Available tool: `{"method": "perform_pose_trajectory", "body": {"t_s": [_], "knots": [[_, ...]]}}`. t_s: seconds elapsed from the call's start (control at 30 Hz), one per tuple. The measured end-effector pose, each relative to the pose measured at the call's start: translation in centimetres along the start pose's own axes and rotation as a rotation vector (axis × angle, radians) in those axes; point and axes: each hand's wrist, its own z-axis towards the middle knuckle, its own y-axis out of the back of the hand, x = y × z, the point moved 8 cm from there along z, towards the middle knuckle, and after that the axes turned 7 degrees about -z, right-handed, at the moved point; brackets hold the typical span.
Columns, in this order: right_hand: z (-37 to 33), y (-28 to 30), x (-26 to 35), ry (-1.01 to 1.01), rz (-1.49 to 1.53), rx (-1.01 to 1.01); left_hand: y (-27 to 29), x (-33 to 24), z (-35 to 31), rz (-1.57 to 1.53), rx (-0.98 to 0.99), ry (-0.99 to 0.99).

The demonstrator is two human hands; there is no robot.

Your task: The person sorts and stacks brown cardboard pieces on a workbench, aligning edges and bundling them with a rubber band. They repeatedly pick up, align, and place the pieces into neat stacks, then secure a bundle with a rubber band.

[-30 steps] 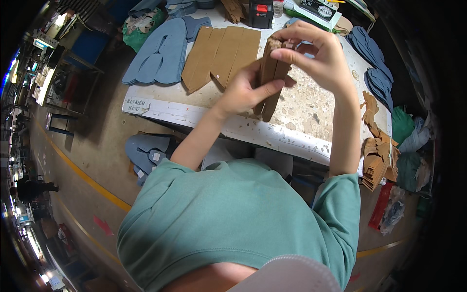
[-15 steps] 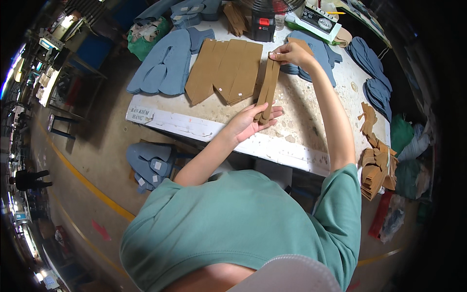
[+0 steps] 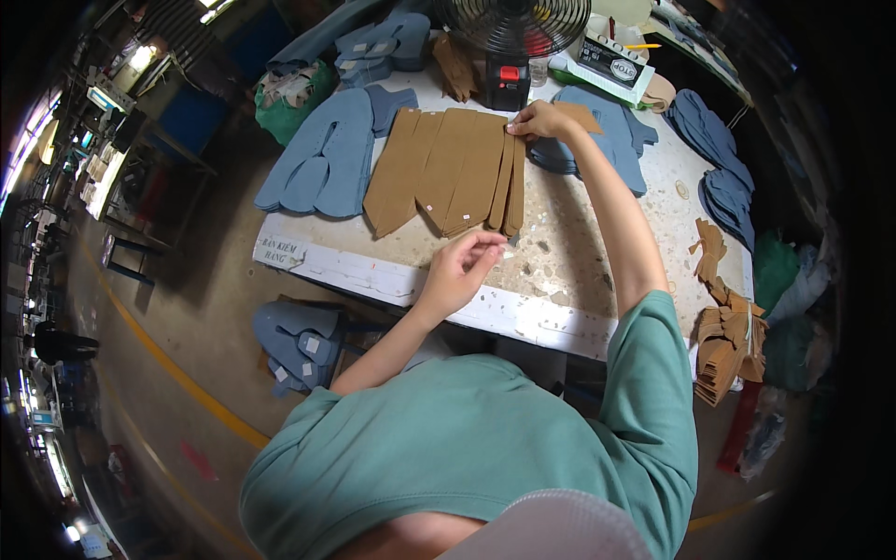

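On the worktable (image 3: 579, 299), long narrow brown strips (image 3: 511, 191) lie against the right edge of a flat stack of wider brown pieces (image 3: 439, 168). At the far end of these strips, my right hand (image 3: 548, 121) pinches them between thumb and fingers. My left hand (image 3: 457, 273) is just short of their near ends, half curled and apart from them, with nothing visible in it. Small white tags stick to some of the brown pieces. The strips' far tips are partly hidden by my right fingers.
Blue-grey cut pieces (image 3: 322, 159) are stacked on the left, with more blue-grey pieces (image 3: 607, 140) beyond my right hand. A black fan (image 3: 511, 23) stands at the back. Bundled brown strips (image 3: 728, 345) sit by the right edge. Blue-grey pieces (image 3: 299, 341) also rest below the table's front.
The strips have come down to the left, from between my two hands to beside the brown stack. My left hand has let go and drawn back; my right still grips their far end.
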Motion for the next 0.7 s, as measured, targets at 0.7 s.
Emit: {"method": "perform_pose_trajectory", "body": {"t_s": [0.7], "knots": [[-17.7, -7.0, 8.3, 0.036, -0.463, -0.292, 1.2, -3.7, 1.5, 0.863, -0.225, -0.508]]}}
